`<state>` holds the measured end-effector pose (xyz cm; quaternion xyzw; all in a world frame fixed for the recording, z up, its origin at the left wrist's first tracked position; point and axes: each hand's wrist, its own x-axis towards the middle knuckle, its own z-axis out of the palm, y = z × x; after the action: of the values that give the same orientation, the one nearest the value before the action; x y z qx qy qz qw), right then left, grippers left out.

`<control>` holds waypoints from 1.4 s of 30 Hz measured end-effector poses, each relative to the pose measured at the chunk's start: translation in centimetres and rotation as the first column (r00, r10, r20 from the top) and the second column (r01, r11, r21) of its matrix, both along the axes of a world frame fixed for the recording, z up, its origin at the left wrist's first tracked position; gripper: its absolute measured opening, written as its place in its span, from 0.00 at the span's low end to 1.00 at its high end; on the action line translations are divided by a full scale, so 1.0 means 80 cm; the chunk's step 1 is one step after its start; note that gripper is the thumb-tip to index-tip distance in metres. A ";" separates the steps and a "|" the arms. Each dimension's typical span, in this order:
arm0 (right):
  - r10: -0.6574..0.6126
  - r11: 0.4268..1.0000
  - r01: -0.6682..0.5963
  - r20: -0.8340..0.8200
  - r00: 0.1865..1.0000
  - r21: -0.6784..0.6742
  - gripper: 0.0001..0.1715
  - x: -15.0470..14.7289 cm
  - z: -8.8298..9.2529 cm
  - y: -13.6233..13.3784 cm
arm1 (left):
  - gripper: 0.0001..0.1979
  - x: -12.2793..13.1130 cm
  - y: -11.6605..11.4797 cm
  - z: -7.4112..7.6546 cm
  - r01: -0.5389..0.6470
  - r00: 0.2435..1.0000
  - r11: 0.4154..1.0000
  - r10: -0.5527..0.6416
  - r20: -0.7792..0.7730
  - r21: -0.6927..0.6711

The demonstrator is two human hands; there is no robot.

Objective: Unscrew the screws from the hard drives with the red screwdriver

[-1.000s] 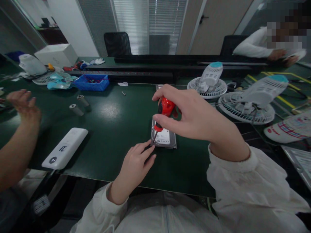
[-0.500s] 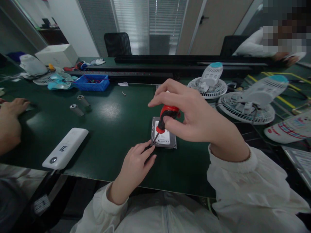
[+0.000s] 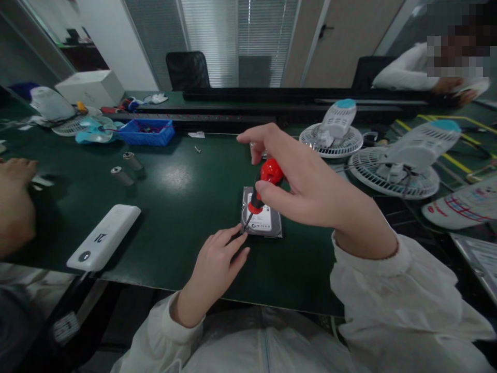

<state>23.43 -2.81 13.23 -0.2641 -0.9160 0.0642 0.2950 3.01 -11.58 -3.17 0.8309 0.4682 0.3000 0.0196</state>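
A hard drive [image 3: 275,224] lies flat on the green table, its white label facing up. My right hand [image 3: 303,181] is around a red and black screwdriver [image 3: 256,197], the thumb against the handle and the index finger lifted away. The tilted shaft reaches down to the drive's near left corner. At that same corner rest the fingertips of my left hand [image 3: 217,261], beside the screwdriver's tip; its fingers are stretched out and the thumb stands apart. Whether a screw sits under the tip is too small to tell.
To the left are a white power bank [image 3: 104,237], two metal cylinders [image 3: 127,168] and a co-worker's hand [image 3: 15,197]. A blue tray [image 3: 146,133] with wires stands farther back, a small screw [image 3: 198,149] nearby. Fan parts [image 3: 404,166] and a white cup [image 3: 462,210] are on the right.
My right hand has shifted its grip on the screwdriver: the fingers have opened out and up, showing more of the red handle end. My left hand and the drive stay put.
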 end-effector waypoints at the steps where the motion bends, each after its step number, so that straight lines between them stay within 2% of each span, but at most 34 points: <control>1: -0.028 1.000 0.028 0.019 0.999 -0.008 0.25 0.001 0.000 0.000 | 0.13 0.000 0.000 0.000 -0.001 1.000 1.000 0.001 -0.001 0.004; 4: -0.148 0.989 0.149 0.076 0.986 -0.004 0.20 0.002 -0.001 0.001 | 0.13 0.000 0.000 0.000 0.005 1.000 1.000 -0.005 0.000 0.017; 6: -0.181 0.983 0.182 0.080 0.980 0.003 0.20 0.002 -0.001 0.003 | 0.13 0.000 0.000 0.000 0.004 1.000 1.000 -0.004 0.002 0.018; 12: -0.109 0.994 0.109 -0.011 0.994 -0.004 0.22 0.005 0.003 0.003 | 0.13 0.000 0.000 -0.001 -0.004 1.000 1.000 0.004 0.001 -0.004; 16: -0.079 0.997 0.079 0.028 0.996 -0.014 0.18 0.006 0.003 0.002 | 0.13 -0.001 0.000 -0.002 0.005 1.000 1.000 -0.005 0.007 0.005; 20: -0.124 0.991 0.123 0.021 0.992 0.046 0.15 0.000 -0.001 0.006 | 0.13 -0.001 0.000 -0.002 0.002 1.000 1.000 -0.002 0.011 0.008; 23: -0.083 0.994 0.082 0.007 0.997 0.070 0.13 -0.002 -0.003 0.007 | 0.14 -0.001 0.000 -0.002 0.009 1.000 1.000 -0.009 0.005 0.012; 27: -0.009 0.998 0.008 0.005 1.000 0.058 0.18 -0.001 -0.003 0.005 | 0.13 -0.001 0.001 -0.002 0.015 1.000 1.000 -0.014 -0.006 0.022; 29: -0.034 0.999 0.033 0.023 0.999 0.036 0.19 -0.001 -0.003 0.003 | 0.13 -0.001 0.000 -0.002 0.013 1.000 1.000 -0.013 -0.001 0.021; 34: -0.206 0.978 0.206 0.077 0.975 0.007 0.21 -0.003 -0.002 0.004 | 0.14 -0.001 0.000 -0.003 0.003 1.000 1.000 -0.003 0.004 0.002; 42: -0.122 0.991 0.123 0.008 0.992 -0.055 0.17 0.005 -0.002 0.015 | 0.14 -0.001 -0.001 -0.001 -0.003 1.000 1.000 0.003 0.007 -0.008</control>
<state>23.85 -1.65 13.08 -0.3280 -0.8966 0.0706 0.2890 2.93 -11.66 -3.28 0.8289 0.4707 0.3013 0.0241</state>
